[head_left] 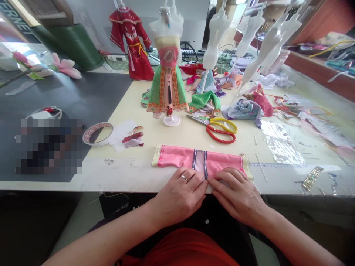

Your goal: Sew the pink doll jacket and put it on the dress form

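A small pink doll garment (177,156) lies flat along the table's front edge, with cream ends and two dark beaded trims around a pale centre strip. My left hand (184,192), a ring on one finger, has its fingers bent and pressed together at the garment's lower edge beside the trim. Against the same edge, my right hand (235,192) pinches the cloth near the right-hand trim. The fingertips of both hands almost meet there. Just behind the garment lie scissors (222,127) with one yellow and one red handle.
A mannequin in a green and pink dress (169,81) stands behind, with a red robe (131,44) to its left. Bare white mannequins (216,37) rise over fabric scraps (244,109). A tape roll (97,134) sits left; a clear plastic bag (281,142) and beaded bracelet (313,178) lie right.
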`<state>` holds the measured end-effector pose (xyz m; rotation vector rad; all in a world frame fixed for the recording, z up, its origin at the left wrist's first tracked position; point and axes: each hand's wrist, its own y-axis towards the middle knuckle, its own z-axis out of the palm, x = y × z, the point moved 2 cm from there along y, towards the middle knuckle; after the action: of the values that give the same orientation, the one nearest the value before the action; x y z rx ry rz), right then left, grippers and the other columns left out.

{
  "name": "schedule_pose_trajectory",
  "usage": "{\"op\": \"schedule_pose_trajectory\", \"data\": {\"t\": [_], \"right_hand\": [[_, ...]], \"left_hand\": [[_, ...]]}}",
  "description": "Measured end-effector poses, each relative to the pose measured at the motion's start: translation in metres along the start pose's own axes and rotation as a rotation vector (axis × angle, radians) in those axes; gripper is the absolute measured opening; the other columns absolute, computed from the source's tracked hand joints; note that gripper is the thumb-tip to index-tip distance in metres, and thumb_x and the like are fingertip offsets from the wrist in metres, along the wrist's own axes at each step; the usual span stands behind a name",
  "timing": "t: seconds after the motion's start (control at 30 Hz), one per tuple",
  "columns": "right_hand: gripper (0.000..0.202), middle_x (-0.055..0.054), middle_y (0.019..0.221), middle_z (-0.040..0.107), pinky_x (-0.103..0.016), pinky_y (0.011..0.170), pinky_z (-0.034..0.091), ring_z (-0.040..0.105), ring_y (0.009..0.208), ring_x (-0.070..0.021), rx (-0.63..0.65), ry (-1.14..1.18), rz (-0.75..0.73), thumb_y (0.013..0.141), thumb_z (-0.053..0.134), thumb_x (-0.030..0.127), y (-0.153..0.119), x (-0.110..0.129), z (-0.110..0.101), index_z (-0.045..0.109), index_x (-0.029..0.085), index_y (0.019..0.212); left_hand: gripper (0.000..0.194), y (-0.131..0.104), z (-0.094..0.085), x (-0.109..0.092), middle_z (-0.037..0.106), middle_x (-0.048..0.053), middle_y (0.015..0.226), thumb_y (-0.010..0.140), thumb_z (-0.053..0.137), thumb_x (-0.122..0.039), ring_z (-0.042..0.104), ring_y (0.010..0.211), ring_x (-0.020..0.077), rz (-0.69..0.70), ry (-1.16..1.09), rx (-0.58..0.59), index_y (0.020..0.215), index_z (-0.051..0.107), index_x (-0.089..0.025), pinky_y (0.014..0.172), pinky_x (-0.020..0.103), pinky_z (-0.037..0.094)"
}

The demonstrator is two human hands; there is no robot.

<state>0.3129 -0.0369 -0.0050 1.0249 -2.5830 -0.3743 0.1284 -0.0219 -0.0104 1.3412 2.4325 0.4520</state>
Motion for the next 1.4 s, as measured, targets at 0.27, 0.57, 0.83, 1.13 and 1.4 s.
{"op": "schedule_pose_trajectory", "data": {"t": [0.27,0.57,0.83,1.13,1.4], "right_hand": [[0.026,-0.009,0.098,0.056,-0.039,0.079,0.044,0.049,0.091,-0.0228,-0.005,0.023,-0.013,0.086,0.048,0.013,-0.0006,-0.0014,0.0012,0.058,0.016,0.110],[0.025,-0.010,0.097,0.055,-0.039,0.078,0.044,0.048,0.091,-0.0232,-0.020,0.002,-0.031,0.085,0.049,0.010,-0.0004,-0.0019,0.0021,0.059,0.014,0.107],[0.024,-0.010,0.096,0.055,-0.037,0.075,0.045,0.049,0.088,-0.0227,-0.054,-0.014,-0.035,0.085,0.050,0.012,0.0001,-0.0017,0.0023,0.060,0.013,0.107],[0.025,-0.010,0.095,0.055,-0.038,0.076,0.045,0.049,0.089,-0.0231,-0.055,-0.017,-0.045,0.084,0.050,0.011,-0.0009,-0.0026,0.0034,0.060,0.013,0.107],[0.024,-0.010,0.095,0.055,-0.038,0.076,0.045,0.048,0.089,-0.0229,-0.055,0.003,-0.043,0.084,0.050,0.010,-0.0011,-0.0025,0.0025,0.060,0.013,0.106]], "left_hand": [[0.026,-0.0008,0.0004,0.0006,0.058,0.010,0.105,0.087,0.046,-0.023,0.050,0.096,0.0231,0.004,-0.008,0.005,0.108,0.057,-0.011,0.089,0.042,0.040],[0.026,-0.0003,0.0000,0.0004,0.058,0.010,0.106,0.087,0.047,-0.022,0.050,0.096,0.0230,0.008,0.002,-0.004,0.108,0.057,-0.011,0.090,0.042,0.040],[0.024,0.0002,-0.0006,-0.0003,0.058,0.010,0.102,0.086,0.048,-0.022,0.049,0.094,0.0229,0.003,-0.004,-0.016,0.104,0.059,-0.010,0.090,0.042,0.039],[0.025,0.0001,-0.0004,0.0003,0.058,0.010,0.105,0.086,0.048,-0.021,0.049,0.096,0.0233,0.007,-0.008,-0.015,0.106,0.058,-0.009,0.090,0.043,0.039],[0.025,0.0001,-0.0002,0.0000,0.058,0.010,0.104,0.086,0.048,-0.021,0.050,0.096,0.0230,0.003,-0.011,-0.010,0.106,0.058,-0.010,0.091,0.043,0.040]]}}
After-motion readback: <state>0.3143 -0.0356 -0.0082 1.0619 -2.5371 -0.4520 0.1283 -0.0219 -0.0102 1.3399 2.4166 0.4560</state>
